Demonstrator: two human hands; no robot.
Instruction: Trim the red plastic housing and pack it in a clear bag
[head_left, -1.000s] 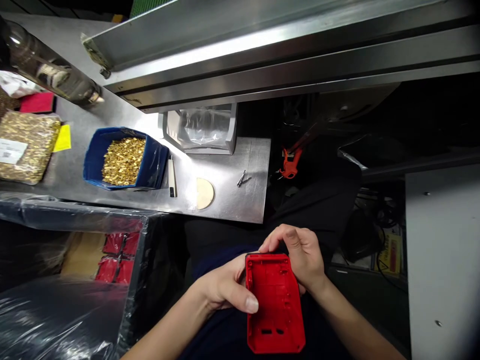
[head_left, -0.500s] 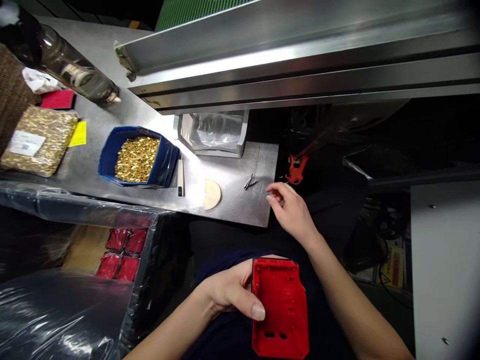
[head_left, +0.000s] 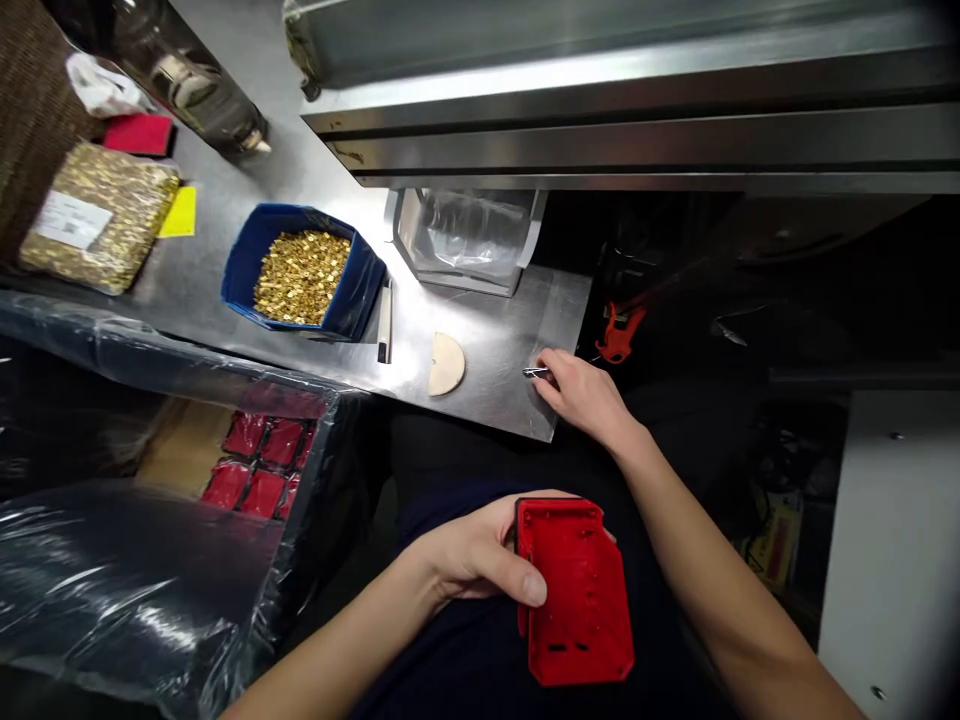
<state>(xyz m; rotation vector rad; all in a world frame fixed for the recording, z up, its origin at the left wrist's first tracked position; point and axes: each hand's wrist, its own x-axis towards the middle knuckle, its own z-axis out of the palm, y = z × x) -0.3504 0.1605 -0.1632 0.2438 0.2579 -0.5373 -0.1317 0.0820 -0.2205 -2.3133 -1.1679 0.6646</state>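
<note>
A red plastic housing [head_left: 581, 600], open side up, with small posts and two slots inside, rests in my left hand [head_left: 499, 560]. My left thumb presses over its rim and the other fingers are hidden beneath it. At the right end of the metal table, my right hand [head_left: 581, 390] pinches a small shiny metal tool that looks like nail clippers [head_left: 534, 372]. Its tip points left from between my thumb and fingers. A pale half-round piece [head_left: 448, 364] lies on the table to the left of that hand.
A blue bin [head_left: 244, 262] of small brass parts stands by a white-handled knife [head_left: 385, 325]. Behind is a grey lined bin [head_left: 469, 280] under a metal beam [head_left: 600, 150]. An orange clamp-like thing [head_left: 620, 332] sits right; wrapped red parts [head_left: 262, 492] fill a box lower left.
My right hand has moved onto the table and closed on the small metal tool. The left hand still holds the red housing. The view has shifted, so the table appears farther right and higher.
</note>
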